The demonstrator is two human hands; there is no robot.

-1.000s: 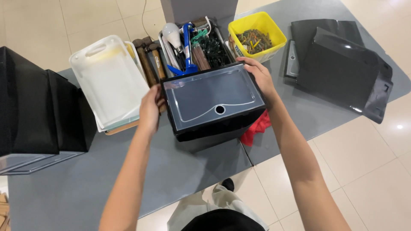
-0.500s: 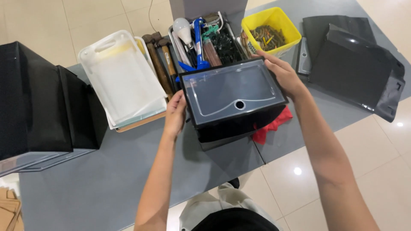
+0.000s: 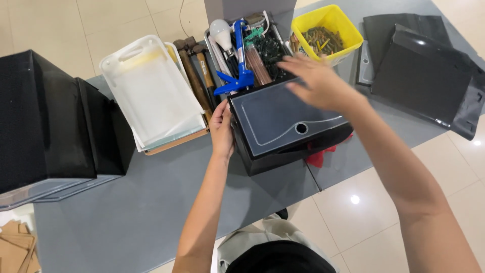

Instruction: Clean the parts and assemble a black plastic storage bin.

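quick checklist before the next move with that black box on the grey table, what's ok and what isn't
1. Left hand steadies the black box: ok, it rests on the box's left side.
2. Right hand grips the box: not ok, it hovers open over the lid, blurred.
3. Box sits flat on the grey table: cannot tell, a red cloth pokes out beneath it.
4. Tool tray clear of the box: not ok, it lies right behind.

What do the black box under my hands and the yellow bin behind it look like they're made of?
Black box: probably glossy plastic, its clear front panel catching glare. Yellow bin: likely moulded plastic, with an even bright colour and a rounded rim.
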